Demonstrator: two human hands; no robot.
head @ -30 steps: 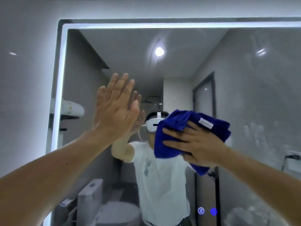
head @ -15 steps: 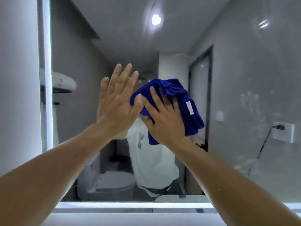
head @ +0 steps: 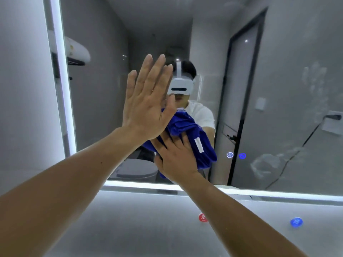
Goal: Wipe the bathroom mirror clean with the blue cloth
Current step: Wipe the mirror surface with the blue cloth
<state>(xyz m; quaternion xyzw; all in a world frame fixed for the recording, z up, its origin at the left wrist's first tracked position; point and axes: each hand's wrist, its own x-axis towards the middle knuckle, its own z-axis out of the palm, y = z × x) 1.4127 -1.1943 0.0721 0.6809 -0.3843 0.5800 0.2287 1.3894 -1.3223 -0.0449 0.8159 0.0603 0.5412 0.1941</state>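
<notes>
Right hand (head: 176, 160) slid blue cloth (head: 187, 128) down mirror (head: 282, 101), now under left hand (head: 146, 102); near lower lit edge.

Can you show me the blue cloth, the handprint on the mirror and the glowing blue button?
blue cloth (head: 185, 125): head view, on its bunched upper folds.
handprint (head: 314, 80): head view, on the smudged finger marks on the glass.
blue button (head: 242, 156): head view, on the middle of its glowing circle.

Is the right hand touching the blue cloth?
Touching. The head view shows the right hand spread flat on the blue cloth, pressing it against the mirror.
</notes>
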